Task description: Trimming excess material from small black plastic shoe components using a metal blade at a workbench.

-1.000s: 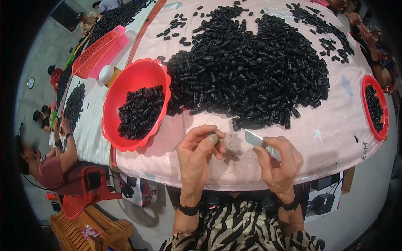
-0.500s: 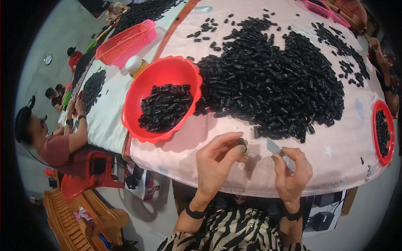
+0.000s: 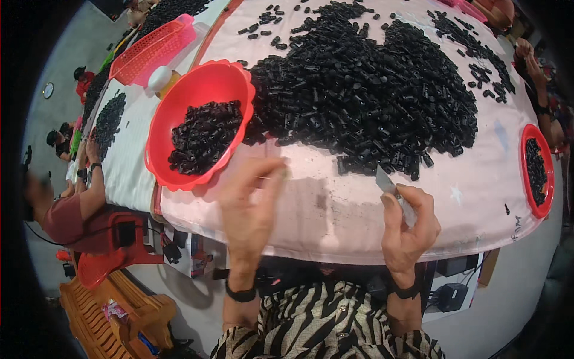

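Note:
My right hand (image 3: 411,226) is closed round a small flat utility knife blade (image 3: 385,179). Its pale, slanted tip points up and to the left, just short of the near edge of a big heap of small black cylindrical plastic parts (image 3: 365,96). Over the pink cloth, below the red bowl, my left hand (image 3: 250,206) is smeared by motion. Thumb and fingers seem bent toward each other, but whether anything is between them I cannot make out. The scalloped red bowl (image 3: 156,134) holds more black parts and stands left of the heap.
A red basin (image 3: 551,179) with black parts stands at the right edge. Behind the bowl are a white-capped bottle (image 3: 160,79) and a pink-red basket (image 3: 128,66). A co-worker (image 3: 75,212) sits at the left table. Dark crumbs (image 3: 353,206) dot the cloth.
My left hand has moved left, away from the right hand, toward the bowl. The right hand still grips the blade, now turned more upright. The whole view has shifted slightly.

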`<state>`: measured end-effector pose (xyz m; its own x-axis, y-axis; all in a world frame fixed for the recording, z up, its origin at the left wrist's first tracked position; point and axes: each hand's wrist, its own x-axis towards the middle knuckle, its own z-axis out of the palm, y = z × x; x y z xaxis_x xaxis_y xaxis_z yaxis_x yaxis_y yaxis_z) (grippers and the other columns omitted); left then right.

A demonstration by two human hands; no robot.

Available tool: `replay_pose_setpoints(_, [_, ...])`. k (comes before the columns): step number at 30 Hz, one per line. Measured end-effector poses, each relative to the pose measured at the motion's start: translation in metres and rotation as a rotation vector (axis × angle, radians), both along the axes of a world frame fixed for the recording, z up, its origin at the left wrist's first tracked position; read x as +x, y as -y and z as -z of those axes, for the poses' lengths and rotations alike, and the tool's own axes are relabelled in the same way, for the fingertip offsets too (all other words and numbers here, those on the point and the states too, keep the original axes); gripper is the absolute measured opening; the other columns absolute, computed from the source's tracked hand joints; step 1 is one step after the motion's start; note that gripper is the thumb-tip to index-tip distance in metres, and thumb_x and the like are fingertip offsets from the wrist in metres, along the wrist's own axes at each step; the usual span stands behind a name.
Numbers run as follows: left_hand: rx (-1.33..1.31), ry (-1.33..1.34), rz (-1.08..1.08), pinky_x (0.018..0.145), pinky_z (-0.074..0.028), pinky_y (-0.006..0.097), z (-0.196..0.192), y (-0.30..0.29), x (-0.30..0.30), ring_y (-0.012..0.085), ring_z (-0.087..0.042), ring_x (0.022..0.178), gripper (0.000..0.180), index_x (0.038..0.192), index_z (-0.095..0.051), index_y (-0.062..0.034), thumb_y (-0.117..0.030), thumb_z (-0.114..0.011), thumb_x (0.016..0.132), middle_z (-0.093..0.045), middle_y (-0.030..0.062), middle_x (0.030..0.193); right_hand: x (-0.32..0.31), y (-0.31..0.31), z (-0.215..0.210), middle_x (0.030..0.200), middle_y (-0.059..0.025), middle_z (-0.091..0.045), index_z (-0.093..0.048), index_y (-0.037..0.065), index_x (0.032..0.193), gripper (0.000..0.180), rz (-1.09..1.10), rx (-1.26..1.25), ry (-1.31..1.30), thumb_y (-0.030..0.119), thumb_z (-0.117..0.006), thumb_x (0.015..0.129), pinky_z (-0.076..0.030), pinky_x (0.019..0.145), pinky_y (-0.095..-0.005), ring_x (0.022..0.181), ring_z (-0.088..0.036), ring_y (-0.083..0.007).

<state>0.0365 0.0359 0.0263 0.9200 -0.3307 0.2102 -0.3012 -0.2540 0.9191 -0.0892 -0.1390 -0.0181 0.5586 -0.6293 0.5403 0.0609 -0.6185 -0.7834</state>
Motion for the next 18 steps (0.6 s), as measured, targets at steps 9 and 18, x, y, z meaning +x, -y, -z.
replay_pose_setpoints(9, [0.256,0.255,0.114,0.068,-0.049,0.030,0.025,0.063,-0.016,0.0198,-0.057,0.072,0.028,0.105,-0.063,0.0021,0.000,-0.070,0.078,-0.057,0.0105,0.087,-0.003,0.000,0.002,0.084,-0.0117,-0.065,-0.062,0.000,0.097,0.024,-0.004,0.021,-0.019,0.003,-0.074,0.077,-0.046,0.051,-0.0288,0.065,-0.061,-0.0201])
replay_pose_setpoints(18, [0.221,0.169,0.131,0.067,-0.049,0.027,0.021,0.059,-0.016,0.0169,-0.062,0.078,0.032,0.104,-0.061,0.0031,0.006,-0.072,0.074,-0.062,0.0090,0.093,-0.002,0.000,-0.001,0.083,-0.0125,-0.064,-0.061,-0.001,0.095,0.023,-0.025,0.005,-0.026,0.001,-0.073,0.076,-0.047,0.053,-0.0306,0.065,-0.061,-0.0224])
